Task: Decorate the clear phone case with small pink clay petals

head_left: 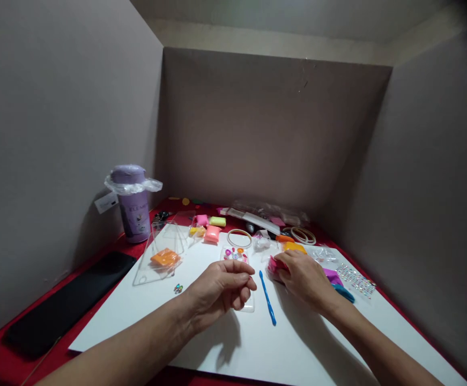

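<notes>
My left hand (222, 285) is curled with thumb and fingers pinched together over the lower end of a clear phone case (238, 257) dotted with small coloured gems; what it pinches is too small to make out. My right hand (302, 274) is closed over a pink packet of clay (274, 264) on the white board (145, 311). A blue plastic tool (267, 298) lies between the two hands.
A purple bottle (133, 203) stands at the back left, beside a black pouch (72, 300) on the red cloth. Clay packets (212, 231), an orange one on a clear sheet (164, 258), tape rings (239, 238), and gem sticker sheets (354, 279) surround the hands. Grey partition walls close in three sides.
</notes>
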`<move>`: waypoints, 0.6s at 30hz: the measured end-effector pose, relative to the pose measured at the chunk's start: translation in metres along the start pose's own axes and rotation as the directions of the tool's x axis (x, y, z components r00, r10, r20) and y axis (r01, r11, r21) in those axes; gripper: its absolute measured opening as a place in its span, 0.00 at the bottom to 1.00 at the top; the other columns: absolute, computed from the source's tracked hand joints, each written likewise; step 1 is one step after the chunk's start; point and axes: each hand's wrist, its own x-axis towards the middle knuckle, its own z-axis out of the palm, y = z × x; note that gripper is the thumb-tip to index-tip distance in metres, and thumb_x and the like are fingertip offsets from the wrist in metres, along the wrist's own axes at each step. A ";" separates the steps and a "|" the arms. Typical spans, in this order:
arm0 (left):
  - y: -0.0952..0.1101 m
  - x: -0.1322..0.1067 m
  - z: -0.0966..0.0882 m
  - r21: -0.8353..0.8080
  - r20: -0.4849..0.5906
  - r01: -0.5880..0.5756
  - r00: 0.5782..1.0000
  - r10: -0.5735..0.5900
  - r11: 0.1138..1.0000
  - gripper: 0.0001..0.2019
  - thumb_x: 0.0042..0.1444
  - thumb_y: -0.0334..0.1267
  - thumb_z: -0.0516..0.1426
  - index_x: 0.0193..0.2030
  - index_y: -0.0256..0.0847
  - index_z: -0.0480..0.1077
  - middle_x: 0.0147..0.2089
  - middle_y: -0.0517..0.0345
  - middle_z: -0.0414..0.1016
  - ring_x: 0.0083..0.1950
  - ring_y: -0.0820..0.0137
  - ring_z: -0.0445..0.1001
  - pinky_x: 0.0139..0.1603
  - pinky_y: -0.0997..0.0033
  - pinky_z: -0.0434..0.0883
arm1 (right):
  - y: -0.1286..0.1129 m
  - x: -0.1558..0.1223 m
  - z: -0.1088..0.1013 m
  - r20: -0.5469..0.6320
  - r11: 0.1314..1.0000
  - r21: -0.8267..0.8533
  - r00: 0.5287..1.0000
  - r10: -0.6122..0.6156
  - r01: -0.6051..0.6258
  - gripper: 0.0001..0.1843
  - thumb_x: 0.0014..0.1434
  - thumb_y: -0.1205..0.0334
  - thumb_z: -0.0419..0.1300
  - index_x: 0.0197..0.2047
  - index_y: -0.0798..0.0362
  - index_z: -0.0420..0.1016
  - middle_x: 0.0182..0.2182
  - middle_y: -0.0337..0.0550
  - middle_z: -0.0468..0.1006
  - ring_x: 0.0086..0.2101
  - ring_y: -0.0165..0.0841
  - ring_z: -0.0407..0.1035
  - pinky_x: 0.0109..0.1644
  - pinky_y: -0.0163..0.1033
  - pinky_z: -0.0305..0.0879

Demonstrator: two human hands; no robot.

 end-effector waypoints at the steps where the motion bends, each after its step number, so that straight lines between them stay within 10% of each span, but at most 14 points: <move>1: 0.000 0.000 0.000 -0.002 0.004 0.008 1.000 -0.008 1.000 0.08 0.49 0.26 0.61 0.38 0.32 0.71 0.28 0.55 0.74 0.21 0.79 0.69 0.19 0.83 0.61 | 0.000 -0.001 0.001 -0.010 1.000 -0.008 1.000 -0.014 0.014 0.07 0.52 0.72 0.60 0.29 0.52 0.77 0.28 0.45 0.78 0.30 0.37 0.70 0.32 0.38 0.59; 6: 0.001 -0.001 0.002 -0.019 0.012 0.027 1.000 -0.026 0.999 0.03 0.53 0.30 0.59 0.34 0.32 0.71 0.28 0.57 0.71 0.21 0.81 0.66 0.19 0.83 0.58 | -0.007 -0.015 -0.002 -0.152 0.999 -0.045 0.988 -0.023 0.017 0.09 0.60 0.66 0.57 0.42 0.56 0.78 0.47 0.57 0.77 0.46 0.50 0.68 0.45 0.52 0.62; 12: 0.001 -0.002 0.005 -0.016 0.029 0.036 0.999 -0.036 0.999 0.07 0.53 0.35 0.62 0.34 0.32 0.70 0.27 0.59 0.69 0.20 0.83 0.64 0.19 0.83 0.55 | -0.035 -0.028 -0.020 -0.473 0.962 0.158 0.872 -0.124 0.222 0.06 0.62 0.67 0.58 0.39 0.54 0.77 0.40 0.49 0.79 0.43 0.44 0.70 0.46 0.50 0.64; 18: -0.003 -0.002 0.006 0.017 0.030 0.003 1.000 -0.003 1.000 0.09 0.51 0.35 0.63 0.36 0.32 0.71 0.26 0.59 0.70 0.20 0.82 0.63 0.20 0.82 0.54 | -0.055 -0.036 -0.024 -0.529 0.874 0.330 0.837 -0.140 0.355 0.13 0.59 0.76 0.58 0.46 0.53 0.75 0.41 0.50 0.78 0.44 0.42 0.69 0.46 0.51 0.66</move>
